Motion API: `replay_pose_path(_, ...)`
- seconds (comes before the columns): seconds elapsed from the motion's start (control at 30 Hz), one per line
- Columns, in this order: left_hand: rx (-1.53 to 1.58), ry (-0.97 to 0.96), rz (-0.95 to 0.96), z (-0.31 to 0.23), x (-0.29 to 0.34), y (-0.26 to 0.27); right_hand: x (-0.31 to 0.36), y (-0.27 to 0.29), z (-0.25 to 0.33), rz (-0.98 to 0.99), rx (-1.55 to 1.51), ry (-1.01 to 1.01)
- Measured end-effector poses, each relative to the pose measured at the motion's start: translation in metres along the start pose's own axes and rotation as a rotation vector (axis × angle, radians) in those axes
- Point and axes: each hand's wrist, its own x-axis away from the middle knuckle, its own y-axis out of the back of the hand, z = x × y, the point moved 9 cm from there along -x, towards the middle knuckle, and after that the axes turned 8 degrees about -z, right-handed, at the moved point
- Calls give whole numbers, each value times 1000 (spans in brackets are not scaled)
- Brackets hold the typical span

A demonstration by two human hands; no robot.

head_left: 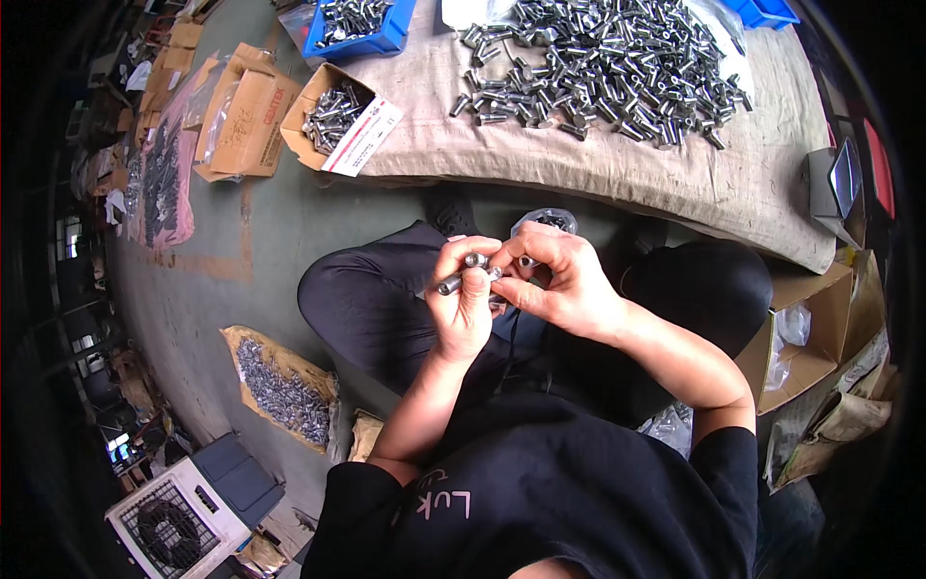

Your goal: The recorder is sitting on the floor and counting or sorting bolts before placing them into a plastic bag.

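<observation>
In the head view, the person sits on the floor [193, 299] with crossed legs, and from where I stand I see both hands brought together above the lap. The left hand [457, 309] is clamped on metal pieces [449, 285], short round ones, pinched by the thumb against the bent fingers, with their ends pointing outwards. The right hand [579, 289] meets it at the fingertips; it is clamped as well, with the end of one more metal piece showing under its bent index finger. A bright end lies between the two thumbs, and I cannot tell which hand carries it.

Taking the hands as the centre of the clock, a big pile [617, 72] of similar pieces lies at 1 o'clock on the cloth-covered surface [424, 125]. A filled carton [367, 135] stands between 10 and 11 o'clock, a blue bin [391, 37] at 11. A plastic bag [569, 220] is just beyond the right hand.

To do this handling well, I think the left thumb should press firmly, because smooth round metal can roll. It seems wise to bring the ends in line before pushing, and to work low over the lap.
</observation>
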Motion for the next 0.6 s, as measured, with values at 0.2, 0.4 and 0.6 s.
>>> replay_pose_path(0.2, 312, 245, -62, 6, 4, -6, 3, 6, 14, -103, -88, 147)
replay_pose_path(0.4, 457, 396, -2, 2, 6, -17, 6, 0, -13, -72, -417, -77)
replay_pose_path(0.6, 355, 311, 11, -6, 5, -18, 4, -8, -21, -31, -727, -231)
